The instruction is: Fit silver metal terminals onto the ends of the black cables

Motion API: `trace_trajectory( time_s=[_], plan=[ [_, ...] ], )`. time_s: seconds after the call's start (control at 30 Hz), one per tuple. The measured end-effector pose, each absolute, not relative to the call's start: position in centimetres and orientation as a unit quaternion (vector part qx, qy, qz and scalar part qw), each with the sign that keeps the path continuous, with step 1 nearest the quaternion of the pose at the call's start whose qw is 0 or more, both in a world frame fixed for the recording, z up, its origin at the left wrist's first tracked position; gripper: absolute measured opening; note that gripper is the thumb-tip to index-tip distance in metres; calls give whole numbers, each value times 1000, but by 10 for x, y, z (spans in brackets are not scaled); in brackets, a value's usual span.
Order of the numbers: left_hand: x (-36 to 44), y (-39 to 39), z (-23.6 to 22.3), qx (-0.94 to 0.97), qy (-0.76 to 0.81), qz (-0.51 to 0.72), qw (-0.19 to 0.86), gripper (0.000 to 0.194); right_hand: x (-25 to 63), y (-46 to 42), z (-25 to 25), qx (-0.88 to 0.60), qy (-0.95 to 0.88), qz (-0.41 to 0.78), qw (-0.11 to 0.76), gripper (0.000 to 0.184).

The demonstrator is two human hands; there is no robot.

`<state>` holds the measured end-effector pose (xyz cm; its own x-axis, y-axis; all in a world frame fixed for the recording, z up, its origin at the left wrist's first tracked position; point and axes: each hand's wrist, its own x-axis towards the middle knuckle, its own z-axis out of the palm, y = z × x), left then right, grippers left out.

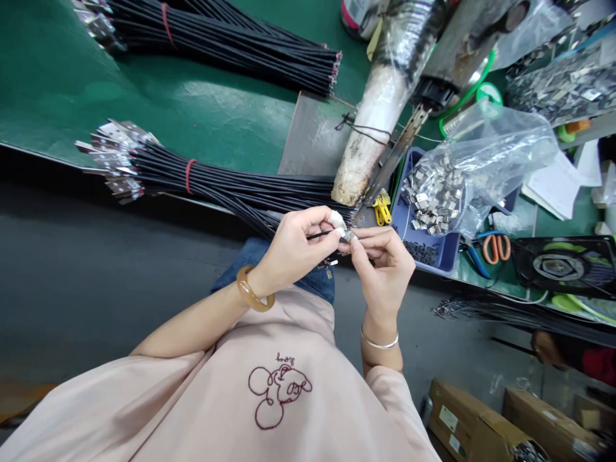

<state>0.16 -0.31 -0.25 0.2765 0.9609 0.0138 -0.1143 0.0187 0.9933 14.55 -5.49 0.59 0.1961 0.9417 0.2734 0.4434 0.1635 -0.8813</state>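
My left hand [293, 247] is closed in a pinch around a thin black cable [318, 235], and its fingertip wears a white wrap. My right hand [382, 260] pinches a small metal shell [348, 237] at the cable's end. Both hands meet just above my lap, in front of the bench edge. An amber bangle sits on my left wrist, a silver one on my right.
Two bundles of black cables tied with red bands [192, 176] [216, 32] lie on the green mat. A blue tray [445, 247] holds a plastic bag of metal shells [436, 192]. Orange-handled scissors [495, 247], a wrapped machine part [380, 109] and cardboard boxes [481, 420] are to the right.
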Motion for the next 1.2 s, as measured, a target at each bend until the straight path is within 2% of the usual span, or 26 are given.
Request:
trace_trajectory(
  time_s=[0.23, 0.43, 0.87, 1.2],
  plan=[
    [4, -6, -2, 544, 409, 450, 578, 3, 145, -55, 4, -598, -640, 134, 464, 8],
    [10, -8, -5, 578, 442, 443, 524, 4, 149, -51, 0, -592, -628, 152, 482, 10],
    [15, -10, -7, 619, 454, 477, 427, 4, 151, -47, 1, -570, -681, 54, 456, 15],
    [12, -10, -5, 607, 462, 437, 476, 4, 154, -53, -4, -555, -706, 38, 439, 15]
  ],
)
